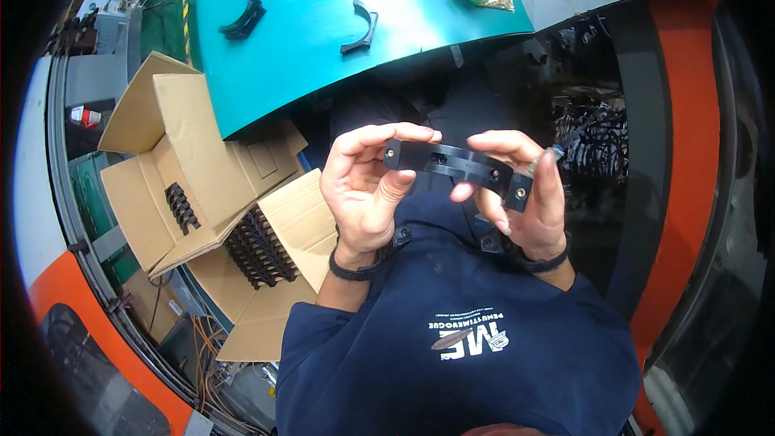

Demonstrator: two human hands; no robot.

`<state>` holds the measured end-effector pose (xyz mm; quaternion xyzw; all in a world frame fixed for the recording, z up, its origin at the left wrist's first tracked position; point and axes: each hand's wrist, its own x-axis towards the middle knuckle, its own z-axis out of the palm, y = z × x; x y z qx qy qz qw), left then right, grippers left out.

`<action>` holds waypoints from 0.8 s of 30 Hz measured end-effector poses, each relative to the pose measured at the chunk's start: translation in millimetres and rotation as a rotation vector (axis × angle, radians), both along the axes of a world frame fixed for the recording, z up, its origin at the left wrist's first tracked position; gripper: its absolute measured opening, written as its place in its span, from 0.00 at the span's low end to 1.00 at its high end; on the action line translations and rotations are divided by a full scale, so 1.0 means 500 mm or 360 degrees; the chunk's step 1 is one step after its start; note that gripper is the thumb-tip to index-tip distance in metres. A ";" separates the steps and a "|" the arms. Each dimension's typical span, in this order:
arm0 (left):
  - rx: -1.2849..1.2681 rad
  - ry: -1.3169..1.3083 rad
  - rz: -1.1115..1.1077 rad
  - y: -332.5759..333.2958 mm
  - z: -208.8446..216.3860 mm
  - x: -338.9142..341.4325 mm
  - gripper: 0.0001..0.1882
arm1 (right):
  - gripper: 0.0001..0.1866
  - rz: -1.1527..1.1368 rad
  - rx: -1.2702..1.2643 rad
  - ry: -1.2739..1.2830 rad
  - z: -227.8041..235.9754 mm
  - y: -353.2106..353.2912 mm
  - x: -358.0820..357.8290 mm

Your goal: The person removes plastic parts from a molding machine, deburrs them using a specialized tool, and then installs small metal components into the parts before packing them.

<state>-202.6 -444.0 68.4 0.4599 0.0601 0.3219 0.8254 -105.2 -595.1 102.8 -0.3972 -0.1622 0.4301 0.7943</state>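
Left hand (367,194) and right hand (525,194) pinch the black bracket (456,163) by its ends; a loosened pinch likely drops it.

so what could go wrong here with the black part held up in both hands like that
1. The black bracket is pinched only at its ends by the left hand and right hand, over the lap and away from the teal table; a slip could drop it.
2. It might fall into the open cardboard boxes of similar black parts and get mixed up.
3. The right hand also seems to hold a small metallic item, which could slip free.
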 end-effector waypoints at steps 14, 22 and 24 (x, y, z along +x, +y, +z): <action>-0.0009 0.0040 0.0020 -0.006 0.005 -0.005 0.20 | 0.28 -0.0183 -0.0067 -0.0217 0.012 -0.006 -0.010; 0.0003 0.0084 0.0026 -0.005 -0.005 -0.011 0.24 | 0.24 -0.0336 -0.0174 -0.0320 0.017 0.001 -0.010; 0.0001 0.0127 0.0126 -0.009 0.003 -0.008 0.25 | 0.21 -0.0257 -0.0367 -0.0304 0.027 -0.001 -0.002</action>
